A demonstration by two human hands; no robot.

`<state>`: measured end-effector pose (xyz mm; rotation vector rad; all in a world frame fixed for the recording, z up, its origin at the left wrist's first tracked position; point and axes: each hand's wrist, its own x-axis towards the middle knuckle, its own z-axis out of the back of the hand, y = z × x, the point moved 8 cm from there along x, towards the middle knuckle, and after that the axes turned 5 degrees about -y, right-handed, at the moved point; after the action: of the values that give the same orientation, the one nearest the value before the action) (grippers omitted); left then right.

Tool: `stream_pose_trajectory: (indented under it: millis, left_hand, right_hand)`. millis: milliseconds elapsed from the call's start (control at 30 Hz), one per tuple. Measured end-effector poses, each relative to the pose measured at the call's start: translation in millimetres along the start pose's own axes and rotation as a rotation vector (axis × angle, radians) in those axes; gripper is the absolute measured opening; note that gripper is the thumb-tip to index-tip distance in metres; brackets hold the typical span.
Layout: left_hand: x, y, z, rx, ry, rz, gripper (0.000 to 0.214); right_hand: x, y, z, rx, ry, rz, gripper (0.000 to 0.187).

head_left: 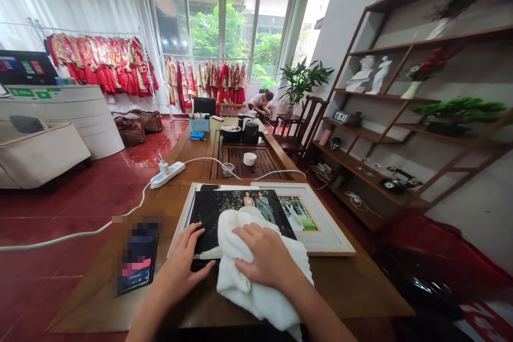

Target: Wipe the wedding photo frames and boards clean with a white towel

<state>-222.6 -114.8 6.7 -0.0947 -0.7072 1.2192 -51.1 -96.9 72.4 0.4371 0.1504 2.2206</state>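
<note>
A dark photo print (224, 211) of a couple lies on the wooden table (352, 283), on top of a white picture frame (320, 224). My right hand (264, 256) presses flat on a white towel (248, 278) that covers the print's near right part, fingers spread. My left hand (182, 264) rests on the print's near left corner, fingers stretched out, holding it down.
A phone (138, 262) lies left of my left hand. Farther back are a white power strip (167, 175) with its cable, a tea tray (252, 163) with a cup and kettles, and a chair (300, 123). A person bends over near the window. Shelves stand on the right.
</note>
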Motion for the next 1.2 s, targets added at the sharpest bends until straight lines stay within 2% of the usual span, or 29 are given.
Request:
stream_pose_trajectory:
  millis: [167,333,433,500,633,1000,1100,1200]
  left_hand:
    - [-0.1,0.3,1.4,0.009,0.004,0.005,0.052]
    - [-0.6,0.9,0.9,0.017,0.011,0.022,0.053]
    - [-0.4,0.8,-0.1,0.023,0.013,0.021,0.053]
    - [-0.3,0.7,-0.8,0.026,0.015,0.018,0.054]
    - [-0.1,-0.2,-0.5,0.027,0.007,0.007,0.053]
    - [-1.6,1.3,-0.6,0.001,0.018,0.001,0.058]
    - [-1.6,0.7,-1.5,-0.011,0.031,-0.002,0.066]
    - [-1.4,-2.1,0.3,-0.016,0.012,-0.011,0.066]
  right_hand:
    - [-14.2,-50.6,4.2,-0.088,-0.030,-0.118,0.046]
    - [-39.8,-108.7,20.1,-0.247,-0.122,-0.257,0.045]
    - [-52.2,-128.1,27.7,-0.298,-0.158,-0.310,0.045]
    - [-54.9,-130.9,28.6,-0.309,-0.157,-0.324,0.045]
    - [-42.4,-110.9,22.6,-0.267,-0.127,-0.279,0.045]
    - [31.6,3.2,-13.6,-0.061,-0.008,0.040,0.041]
    - [39.7,15.7,-19.3,-0.046,0.014,0.101,0.042]
    - [46.4,10.9,-20.3,-0.033,0.005,0.103,0.046]
